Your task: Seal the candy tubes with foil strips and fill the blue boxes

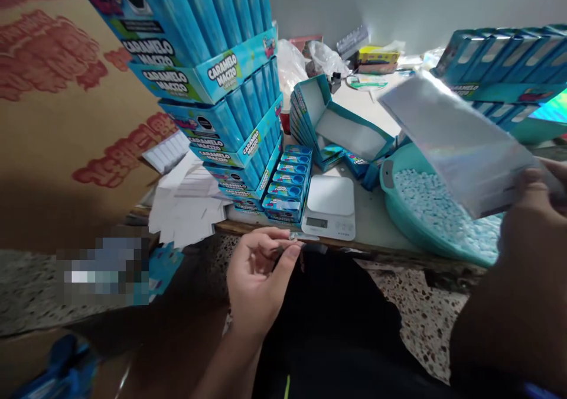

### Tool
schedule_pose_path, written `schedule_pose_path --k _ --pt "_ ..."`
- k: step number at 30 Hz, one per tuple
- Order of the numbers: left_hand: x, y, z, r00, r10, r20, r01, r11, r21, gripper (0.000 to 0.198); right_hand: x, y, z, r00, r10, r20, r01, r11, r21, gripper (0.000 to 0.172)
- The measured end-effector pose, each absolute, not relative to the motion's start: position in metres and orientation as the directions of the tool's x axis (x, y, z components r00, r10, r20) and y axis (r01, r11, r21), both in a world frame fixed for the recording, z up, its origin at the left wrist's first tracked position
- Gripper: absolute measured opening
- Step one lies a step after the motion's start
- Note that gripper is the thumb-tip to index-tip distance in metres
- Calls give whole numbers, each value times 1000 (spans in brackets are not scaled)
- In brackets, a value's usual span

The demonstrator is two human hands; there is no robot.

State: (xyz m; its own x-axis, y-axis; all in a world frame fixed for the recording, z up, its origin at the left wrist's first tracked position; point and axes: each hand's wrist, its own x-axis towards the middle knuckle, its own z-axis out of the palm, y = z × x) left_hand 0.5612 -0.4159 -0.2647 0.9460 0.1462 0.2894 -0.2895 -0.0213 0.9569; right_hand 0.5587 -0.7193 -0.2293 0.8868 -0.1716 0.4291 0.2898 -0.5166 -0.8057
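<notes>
Table point(370, 213), light-topped, against a grey wall; on or beside it, by size: brown carton point(39, 156), red-printed, at left; tall stack of blue Caramelo Macizo boxes point(221, 97); turquoise basin point(401, 233), holding many small pale pieces point(420, 195); glossy white sheet point(447, 133), possibly a flat pouch, tilted above the basin, gripped by the right hand point(534, 192); open display tray point(349, 130), white-lined; row of small blue boxes point(286, 180), beside the stack; white kitchen scale point(330, 195), pan bare; left hand point(259, 269), thumb and fingertips narrowed on a small pale item point(293, 237), identity unclear, before the scale. Apparent step: handling sheet and item together; moving the sheet calls for clearing the basin rim.
</notes>
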Motion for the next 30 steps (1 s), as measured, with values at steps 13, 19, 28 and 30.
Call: schedule_pose_path --k 13,19,28,30 --pt "583 -427 -260 973 144 182 -197 100 975 40 565 -632 -270 876 3 483 455 -342 -822 46" --pt "578 -422 -263 987 127 102 -121 146 982 41 577 -579 -284 952 37 303 300 64 -952 18" --pt "575 -403 -258 808 245 536 -469 -284 836 29 585 -606 -279 851 7 525 497 -331 -802 49" --pt "576 -398 -250 806 -53 589 -544 -456 704 35 591 -619 -274 796 188 575 594 -424 -683 61"
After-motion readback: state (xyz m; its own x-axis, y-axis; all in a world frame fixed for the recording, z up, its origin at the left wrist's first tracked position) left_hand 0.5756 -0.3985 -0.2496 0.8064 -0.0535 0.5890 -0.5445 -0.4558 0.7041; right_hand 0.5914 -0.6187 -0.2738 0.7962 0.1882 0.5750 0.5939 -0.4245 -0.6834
